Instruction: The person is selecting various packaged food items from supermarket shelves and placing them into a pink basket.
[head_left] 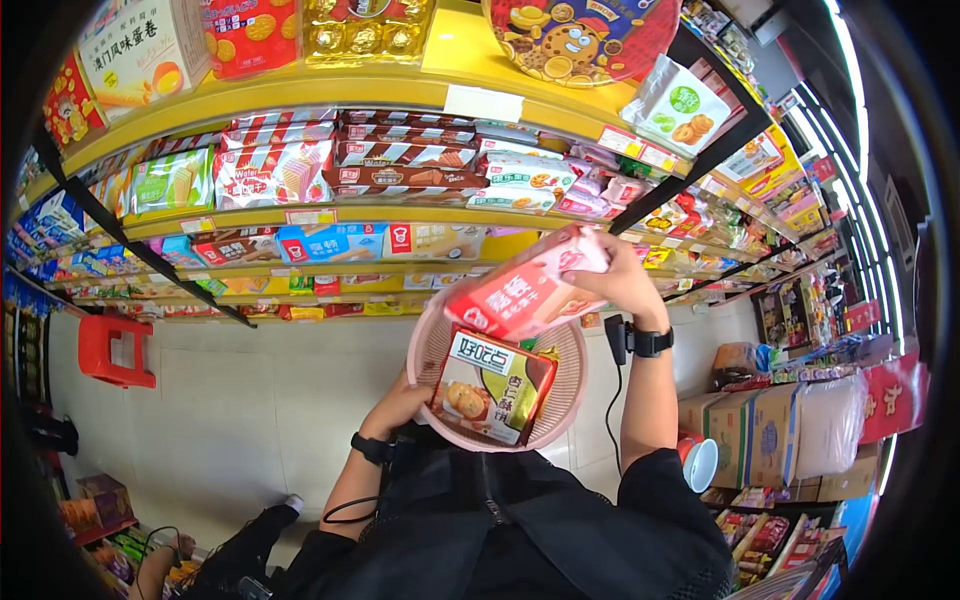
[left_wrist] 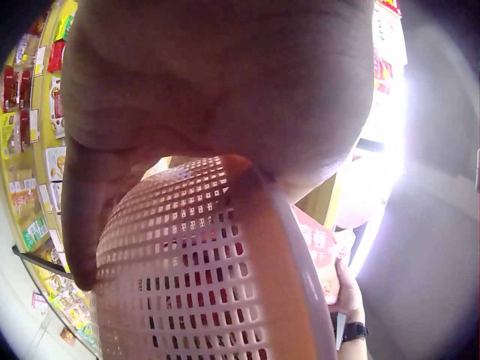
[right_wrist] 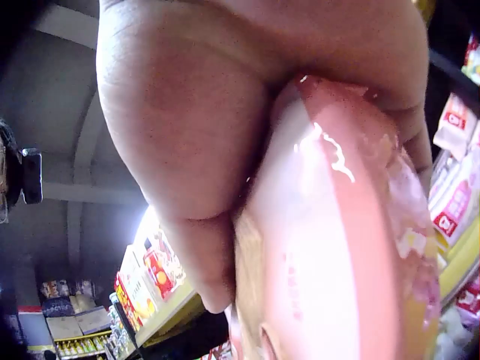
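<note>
My left hand (head_left: 400,400) grips the near rim of a round pink perforated basket (head_left: 425,352), held up before the shelves; the left wrist view shows my thumb and palm against the basket's (left_wrist: 195,285) latticed wall. A snack pack with cookies pictured on it (head_left: 492,385) lies inside. My right hand (head_left: 618,282) holds a long red-and-pink packet of biscuits (head_left: 525,285) over the basket's far rim. In the right wrist view my fingers (right_wrist: 195,172) wrap around that packet (right_wrist: 337,247).
Yellow shelves (head_left: 350,95) full of wafers, biscuits and tins run across in front. A red stool (head_left: 115,350) stands on the pale tiled floor at left. Cardboard boxes (head_left: 760,430) and a wrapped bundle sit at right. More racks line the right aisle.
</note>
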